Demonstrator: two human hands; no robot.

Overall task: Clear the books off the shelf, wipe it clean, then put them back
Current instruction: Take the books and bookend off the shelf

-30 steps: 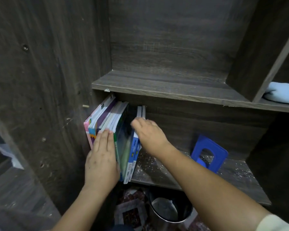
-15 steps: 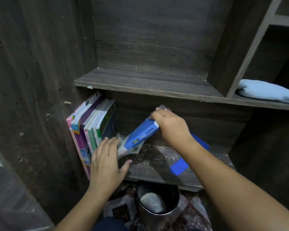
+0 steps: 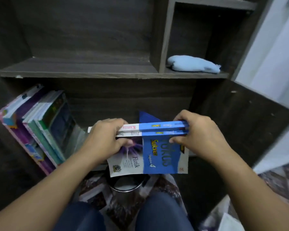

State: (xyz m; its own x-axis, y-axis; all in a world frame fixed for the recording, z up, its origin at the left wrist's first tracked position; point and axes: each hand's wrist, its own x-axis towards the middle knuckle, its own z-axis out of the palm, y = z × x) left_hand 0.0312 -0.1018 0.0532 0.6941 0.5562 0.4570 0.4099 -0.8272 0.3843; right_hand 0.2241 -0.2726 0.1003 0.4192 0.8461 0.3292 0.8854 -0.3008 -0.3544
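Two blue-and-white books (image 3: 150, 147) are held together in front of the lower shelf (image 3: 97, 166), spines up, with the "Fizik" cover facing me. My left hand (image 3: 105, 142) grips their left end and my right hand (image 3: 197, 135) grips their right end. Several more books (image 3: 40, 127) lean against the left wall of that shelf. A light blue cloth (image 3: 193, 65) lies in the upper right compartment.
A blue bookend (image 3: 147, 116) shows just behind the held books. A metal bin (image 3: 127, 185) stands on the patterned floor below the shelf, between my knees. The upper shelf board (image 3: 83, 70) runs across above.
My right hand pulled the two blue books out of the row and off the shelf. My left hand left the leaning books and took hold of the pair's left end.
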